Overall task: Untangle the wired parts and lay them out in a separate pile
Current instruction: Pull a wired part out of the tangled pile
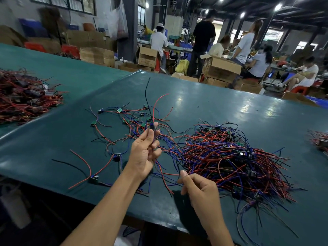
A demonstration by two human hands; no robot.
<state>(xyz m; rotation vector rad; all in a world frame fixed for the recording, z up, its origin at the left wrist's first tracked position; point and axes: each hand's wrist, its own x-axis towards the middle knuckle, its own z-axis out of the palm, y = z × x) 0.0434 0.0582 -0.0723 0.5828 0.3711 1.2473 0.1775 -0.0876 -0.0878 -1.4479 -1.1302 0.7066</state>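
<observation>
A: Your left hand (143, 153) is gripping a small blue part (152, 126) between thumb and fingertips, above the table (221, 103). Its black and red wires are sticking up toward the far side.

B: Your right hand (198, 189) is curling close to the table's near edge and appears to be pinching a thin wire (173, 183) that is trailing off to the left.

A: One tangled heap (230, 157) is lying just right of your hands. Its loose strands are reaching almost to the near edge on the right.

B: The laid-out parts (120, 110) are spreading left of your raised hand and beyond it. You are looking at about ten small boards there, though some are blurring together.

A: Bare table is lying open beyond them, up to the far edge. More is showing on the far right and at the near left corner.

B: On the left, the table's edge is running along a second table (71, 71), which is carrying one dark-red heap (23, 100). One more small heap (319, 141) is showing at the right border.
</observation>
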